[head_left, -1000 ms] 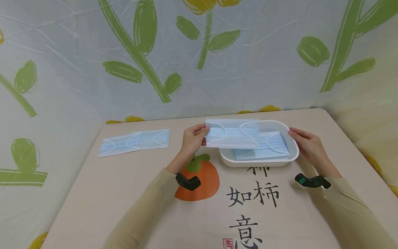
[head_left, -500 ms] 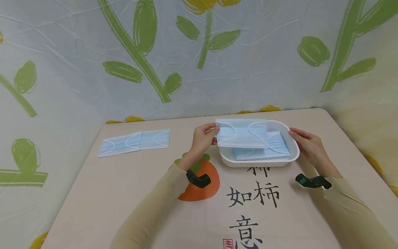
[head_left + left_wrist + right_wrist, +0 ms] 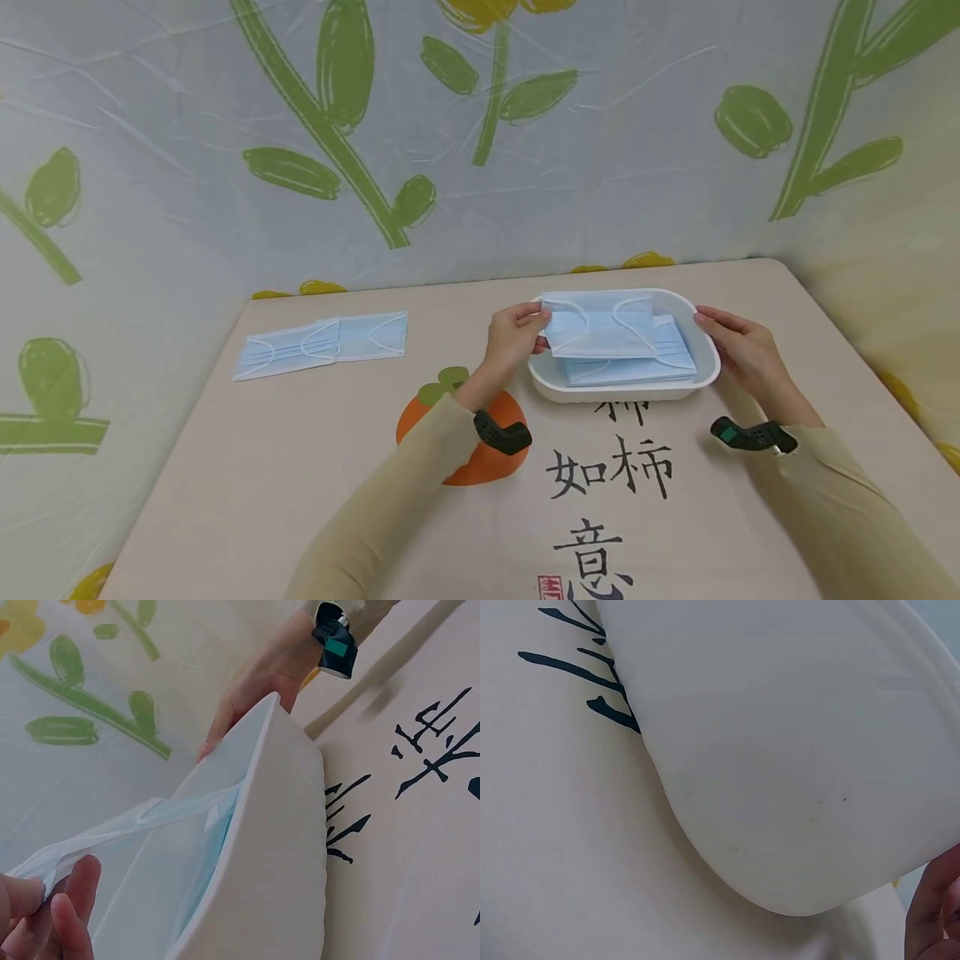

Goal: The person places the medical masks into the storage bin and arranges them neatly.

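Note:
My left hand [image 3: 515, 335] pinches the left edge of a pale blue face mask [image 3: 600, 327] between thumb and fingers. That mask hangs over the left part of a white plastic tray [image 3: 708, 367], above more masks [image 3: 675, 350] lying inside. In the left wrist view the held mask [image 3: 135, 817] slopes from the fingers toward the tray's inside. My right hand [image 3: 742, 346] grips the tray's right rim, thumb on top. The right wrist view shows the tray's outer wall [image 3: 780, 765] with a bit of the right hand [image 3: 936, 907] at its edge.
Two overlapping masks [image 3: 322, 340] lie on the table's far left. The light tabletop [image 3: 300, 467] bears a printed orange persimmon [image 3: 495, 458] and black characters [image 3: 611, 471]. A patterned curtain [image 3: 480, 208] stands right behind the table.
My left hand has carried the mask rightward, from the tray's left edge to over the masks inside, and slightly lower. The right hand and tray have stayed in place.

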Motion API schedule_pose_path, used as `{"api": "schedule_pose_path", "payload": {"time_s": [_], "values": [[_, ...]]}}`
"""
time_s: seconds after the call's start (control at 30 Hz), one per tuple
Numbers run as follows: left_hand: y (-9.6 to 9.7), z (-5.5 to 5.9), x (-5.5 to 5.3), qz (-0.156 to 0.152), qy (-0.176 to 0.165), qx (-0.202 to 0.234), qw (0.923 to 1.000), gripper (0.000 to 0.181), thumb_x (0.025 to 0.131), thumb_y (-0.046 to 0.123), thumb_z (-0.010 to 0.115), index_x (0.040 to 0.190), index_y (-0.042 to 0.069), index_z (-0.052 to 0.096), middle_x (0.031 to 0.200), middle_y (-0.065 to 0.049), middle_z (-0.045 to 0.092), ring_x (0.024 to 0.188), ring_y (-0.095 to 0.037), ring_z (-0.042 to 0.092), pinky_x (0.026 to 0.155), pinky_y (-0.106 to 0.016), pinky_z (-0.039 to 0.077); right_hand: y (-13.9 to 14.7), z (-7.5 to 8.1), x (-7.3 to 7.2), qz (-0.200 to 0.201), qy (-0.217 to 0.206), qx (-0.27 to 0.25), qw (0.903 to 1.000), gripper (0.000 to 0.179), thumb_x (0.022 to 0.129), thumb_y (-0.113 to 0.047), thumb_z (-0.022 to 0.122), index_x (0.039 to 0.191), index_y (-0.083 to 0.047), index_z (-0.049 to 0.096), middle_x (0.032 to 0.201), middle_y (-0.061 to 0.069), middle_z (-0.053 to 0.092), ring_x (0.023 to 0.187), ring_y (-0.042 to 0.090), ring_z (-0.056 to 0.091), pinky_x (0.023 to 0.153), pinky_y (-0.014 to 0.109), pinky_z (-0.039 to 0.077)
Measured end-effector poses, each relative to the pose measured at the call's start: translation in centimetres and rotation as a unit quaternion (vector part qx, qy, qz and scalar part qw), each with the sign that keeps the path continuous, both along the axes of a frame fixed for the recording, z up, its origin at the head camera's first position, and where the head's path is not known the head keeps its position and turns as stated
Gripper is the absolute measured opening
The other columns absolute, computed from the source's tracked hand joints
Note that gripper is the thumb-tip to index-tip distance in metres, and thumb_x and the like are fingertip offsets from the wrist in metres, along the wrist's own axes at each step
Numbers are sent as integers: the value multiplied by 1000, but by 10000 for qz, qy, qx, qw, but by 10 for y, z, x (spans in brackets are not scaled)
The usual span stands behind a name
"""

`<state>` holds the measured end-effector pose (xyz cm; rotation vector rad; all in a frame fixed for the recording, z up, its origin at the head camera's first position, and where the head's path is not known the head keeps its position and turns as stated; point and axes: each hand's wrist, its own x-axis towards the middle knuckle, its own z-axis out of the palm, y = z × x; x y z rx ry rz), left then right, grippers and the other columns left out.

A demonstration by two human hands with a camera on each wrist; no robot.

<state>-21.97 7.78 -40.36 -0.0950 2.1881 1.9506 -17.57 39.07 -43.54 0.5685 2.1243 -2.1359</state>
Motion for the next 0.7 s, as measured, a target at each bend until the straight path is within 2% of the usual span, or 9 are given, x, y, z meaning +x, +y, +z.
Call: {"api": "schedule_pose_path", "payload": {"time_s": [0.27, 0.4, 0.53, 0.7], "values": [[15, 1, 1, -115, 117, 132, 9998, 28, 91, 18, 66, 116, 3, 68, 97, -13, 74, 49, -6, 55, 50, -14, 50, 0, -1, -1, -140, -94, 206, 9996, 63, 81, -46, 71, 137, -23, 53, 102, -21, 51, 87, -5, 53, 68, 7, 51], [21, 1, 4, -128, 126, 126, 9998, 28, 91, 18, 66, 116, 3, 67, 97, -13, 74, 48, -6, 56, 49, -14, 50, 0, 0, -1, -118, -43, 159, 9998, 59, 82, -45, 71, 134, -23, 55, 100, -22, 53, 86, -6, 53, 68, 7, 51], [28, 0, 6, -131, 84, 74, 9999, 29, 92, 19, 65, 116, 3, 67, 97, -12, 74, 49, -5, 55, 49, -15, 50, 0, 1, 0, -135, -1, 54, 9999, 46, 82, -43, 72, 123, -24, 59, 95, -23, 54, 84, -7, 55, 67, 7, 51], [35, -2, 8, -152, 9, 142, 9998, 29, 92, 18, 65, 116, 3, 67, 98, -12, 74, 50, -6, 55, 50, -14, 50, -1, 2, 1, -88, -29, 20, 10000, 52, 82, -43, 72, 127, -22, 57, 95, -23, 54, 83, -8, 55, 66, 8, 51]]}}
